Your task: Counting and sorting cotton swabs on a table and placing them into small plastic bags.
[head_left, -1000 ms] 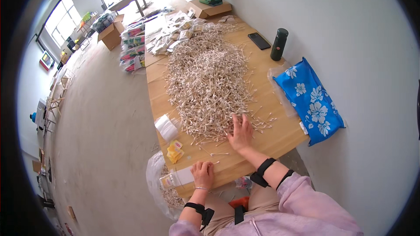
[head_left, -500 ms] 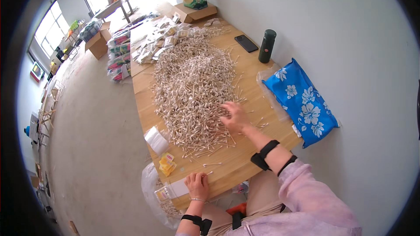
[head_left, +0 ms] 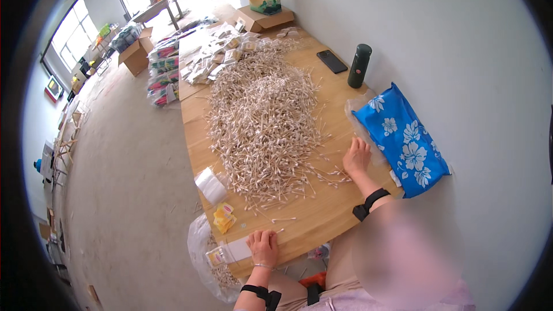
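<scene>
A large heap of cotton swabs (head_left: 262,132) covers the middle of the wooden table (head_left: 322,210). At the near edge, my left hand (head_left: 263,247) rests with fingers curled over the end of a small white plastic bag (head_left: 239,249), which has a yellow and white card (head_left: 218,255) at its far left end. One swab (head_left: 280,231) lies by the fingertips. My right hand (head_left: 357,157) is at the right of the heap, beside loose swabs, fingers slightly bent and apart, with nothing seen in it.
Yellow cards (head_left: 224,217) and a stack of clear bags (head_left: 211,185) lie left of the heap. Filled packets (head_left: 216,52) are piled at the far end. A phone (head_left: 332,61), a dark green bottle (head_left: 359,66) and a blue flowered pack (head_left: 403,141) line the right side.
My right hand has moved right, off the heap to its right side, and some swabs there are shifted outward. My left hand stays on the bag. The view has shifted slightly.
</scene>
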Demonstrator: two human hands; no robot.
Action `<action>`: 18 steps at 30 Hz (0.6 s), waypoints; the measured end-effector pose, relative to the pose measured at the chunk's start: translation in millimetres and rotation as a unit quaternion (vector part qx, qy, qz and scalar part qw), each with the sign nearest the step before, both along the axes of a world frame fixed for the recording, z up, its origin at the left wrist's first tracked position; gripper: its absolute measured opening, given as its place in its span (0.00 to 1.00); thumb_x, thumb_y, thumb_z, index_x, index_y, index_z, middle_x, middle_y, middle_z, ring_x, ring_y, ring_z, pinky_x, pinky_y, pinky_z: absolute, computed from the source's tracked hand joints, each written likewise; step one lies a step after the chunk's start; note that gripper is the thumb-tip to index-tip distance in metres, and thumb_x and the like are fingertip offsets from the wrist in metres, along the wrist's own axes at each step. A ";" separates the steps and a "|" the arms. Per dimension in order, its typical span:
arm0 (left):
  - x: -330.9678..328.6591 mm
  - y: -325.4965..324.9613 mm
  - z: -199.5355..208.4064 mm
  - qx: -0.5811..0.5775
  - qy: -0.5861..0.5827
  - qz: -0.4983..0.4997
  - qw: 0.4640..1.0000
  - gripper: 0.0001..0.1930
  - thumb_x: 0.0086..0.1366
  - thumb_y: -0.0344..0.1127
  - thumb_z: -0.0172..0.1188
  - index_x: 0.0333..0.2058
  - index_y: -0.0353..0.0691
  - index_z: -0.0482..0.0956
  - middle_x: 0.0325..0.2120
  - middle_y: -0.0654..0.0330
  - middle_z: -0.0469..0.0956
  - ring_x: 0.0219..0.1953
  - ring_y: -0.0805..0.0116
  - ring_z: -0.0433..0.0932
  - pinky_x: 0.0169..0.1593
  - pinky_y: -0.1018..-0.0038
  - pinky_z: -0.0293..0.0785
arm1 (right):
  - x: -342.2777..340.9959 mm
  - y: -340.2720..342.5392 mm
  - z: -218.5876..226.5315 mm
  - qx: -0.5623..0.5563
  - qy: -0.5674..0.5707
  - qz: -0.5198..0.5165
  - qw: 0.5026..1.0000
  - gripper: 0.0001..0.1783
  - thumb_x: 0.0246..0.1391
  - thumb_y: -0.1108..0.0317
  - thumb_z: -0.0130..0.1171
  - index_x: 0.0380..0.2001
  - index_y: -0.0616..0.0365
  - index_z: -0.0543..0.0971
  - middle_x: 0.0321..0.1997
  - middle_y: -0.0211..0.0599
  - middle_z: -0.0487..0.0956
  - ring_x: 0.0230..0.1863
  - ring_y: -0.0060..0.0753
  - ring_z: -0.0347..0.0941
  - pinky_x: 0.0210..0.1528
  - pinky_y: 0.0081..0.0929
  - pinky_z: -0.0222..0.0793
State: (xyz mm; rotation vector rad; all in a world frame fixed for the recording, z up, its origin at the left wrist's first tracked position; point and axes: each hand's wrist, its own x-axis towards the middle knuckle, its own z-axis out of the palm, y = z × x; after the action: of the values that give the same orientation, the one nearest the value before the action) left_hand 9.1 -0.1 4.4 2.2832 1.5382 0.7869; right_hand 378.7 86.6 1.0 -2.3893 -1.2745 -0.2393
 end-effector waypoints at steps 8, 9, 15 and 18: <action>-1.9 -0.4 -1.4 -0.004 0.001 0.008 1.000 0.04 0.54 0.33 0.61 0.29 0.49 0.76 0.30 0.63 0.73 0.39 0.59 0.70 0.44 0.64 0.62 | 23.4 4.5 5.2 -0.022 0.021 -0.053 0.998 0.24 0.49 0.71 0.57 0.51 0.59 0.68 0.50 0.43 0.70 0.53 0.49 0.63 0.54 0.42 0.62; -1.8 0.0 -1.0 -0.002 -0.002 0.002 1.000 0.04 0.54 0.33 0.61 0.29 0.48 0.76 0.30 0.62 0.72 0.39 0.58 0.69 0.44 0.64 0.62 | 22.0 5.4 7.6 -0.022 0.021 -0.052 0.998 0.24 0.49 0.71 0.57 0.51 0.59 0.68 0.50 0.43 0.70 0.53 0.49 0.63 0.54 0.42 0.62; -1.6 0.0 -0.9 -0.007 -0.004 0.000 1.000 0.03 0.55 0.33 0.61 0.30 0.49 0.77 0.29 0.62 0.72 0.38 0.58 0.69 0.44 0.64 0.62 | -0.3 -7.5 4.6 0.012 0.079 0.004 0.997 0.13 0.49 0.72 0.52 0.40 0.59 0.76 0.42 0.45 0.73 0.49 0.46 0.67 0.50 0.41 0.64; -1.9 -0.7 -1.6 -0.003 -0.008 0.004 1.000 0.03 0.55 0.34 0.61 0.30 0.49 0.77 0.29 0.63 0.73 0.39 0.59 0.70 0.44 0.63 0.62 | -22.3 -26.6 5.6 -0.007 0.095 0.006 0.995 0.11 0.50 0.70 0.52 0.37 0.59 0.78 0.41 0.46 0.73 0.47 0.47 0.67 0.51 0.41 0.63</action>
State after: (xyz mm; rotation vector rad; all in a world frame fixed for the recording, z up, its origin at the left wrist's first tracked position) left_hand 7.2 -0.8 2.9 2.2627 1.5419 0.7995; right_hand 356.3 60.1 6.6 -2.3511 -1.2051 0.0007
